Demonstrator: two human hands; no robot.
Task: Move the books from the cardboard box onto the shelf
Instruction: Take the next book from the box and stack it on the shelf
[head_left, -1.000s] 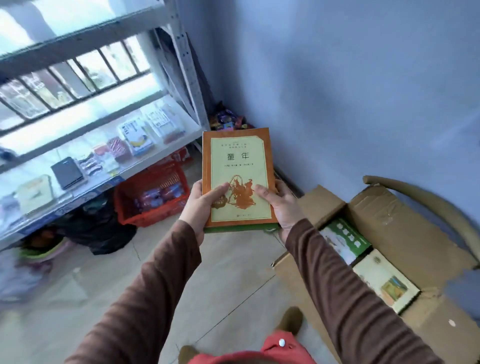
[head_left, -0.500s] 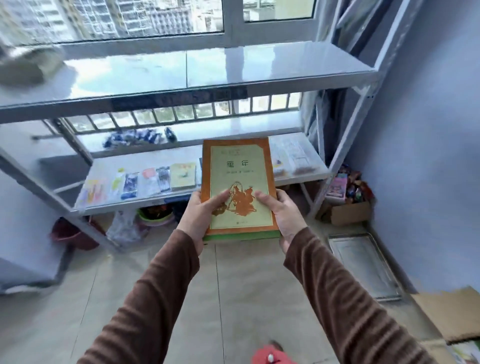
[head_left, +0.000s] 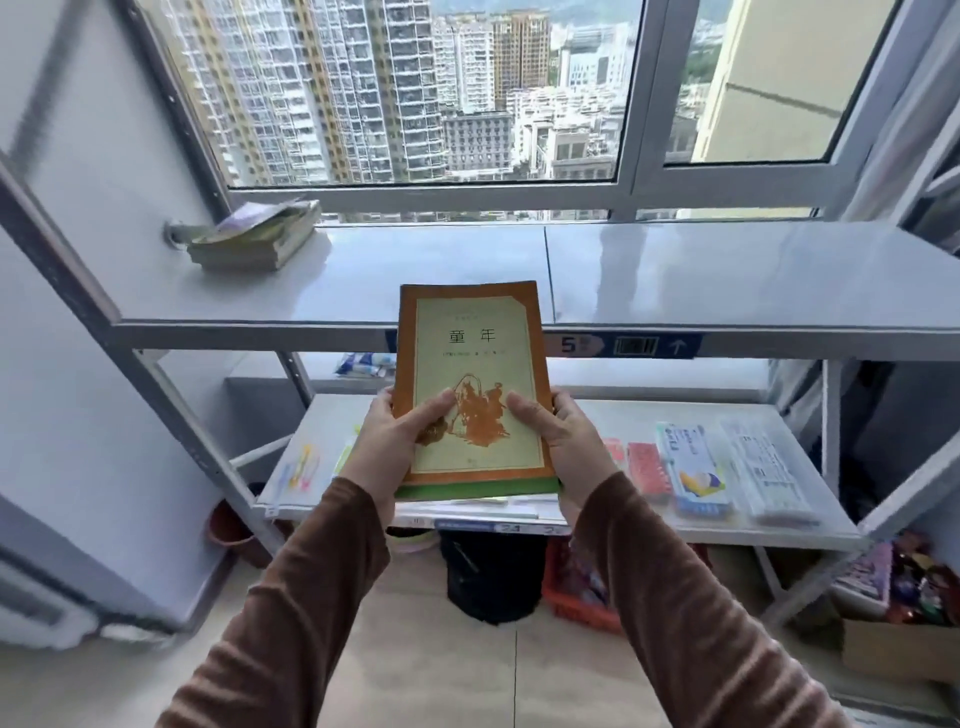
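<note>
The head camera looks at a grey metal shelf (head_left: 675, 291) in front of a big window (head_left: 415, 93). The left hand (head_left: 387, 449) and the right hand (head_left: 563, 447) are apart, and each one grips a side of a small stack of books, with the thumbs on the top cover. The top one is an orange book (head_left: 470, 384) with a pale green front and an orange drawing. A green book (head_left: 478, 488) lies right under it, with only its edge showing. The stack is held in the air in front of the shelf, not touching it.

A pile of books (head_left: 257, 236) lies flat on the top board, far to the left. On the lower board lie flat packets (head_left: 691, 462) side by side. Under the shelf, on the floor, sits a red basket (head_left: 576, 597) with small bright things in it, next to a black bag (head_left: 493, 577). At the far right a cardboard box (head_left: 898, 649) holds some colourful things I cannot make out.
</note>
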